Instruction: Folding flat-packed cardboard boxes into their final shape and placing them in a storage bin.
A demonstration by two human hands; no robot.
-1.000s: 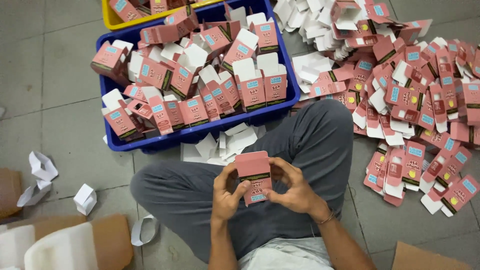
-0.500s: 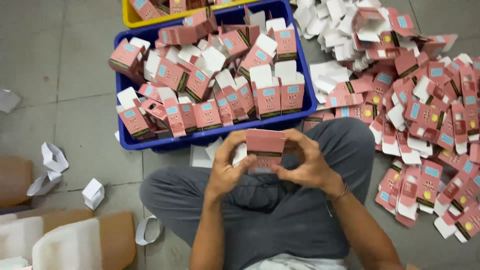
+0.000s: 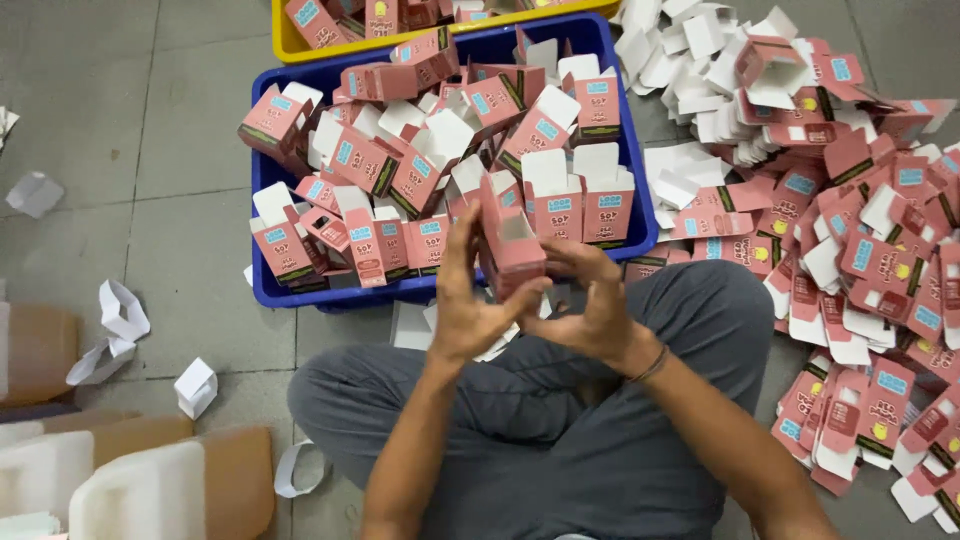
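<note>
Heaped to its right, flat pink cartons point(image 3: 860, 250) were noted beside the blue crate point(image 3: 268, 285) of erected ones; a pink carton point(image 3: 508, 240), mouth open, was clasped between left hand point(image 3: 468, 305) and right hand point(image 3: 592, 305) above the lap, just before the crate

Head camera, looking steeply down, close.

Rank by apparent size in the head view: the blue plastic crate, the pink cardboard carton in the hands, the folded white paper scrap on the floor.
1. Blue plastic crate
2. Pink cardboard carton, held by both hands, nearer the camera
3. Folded white paper scrap
</note>
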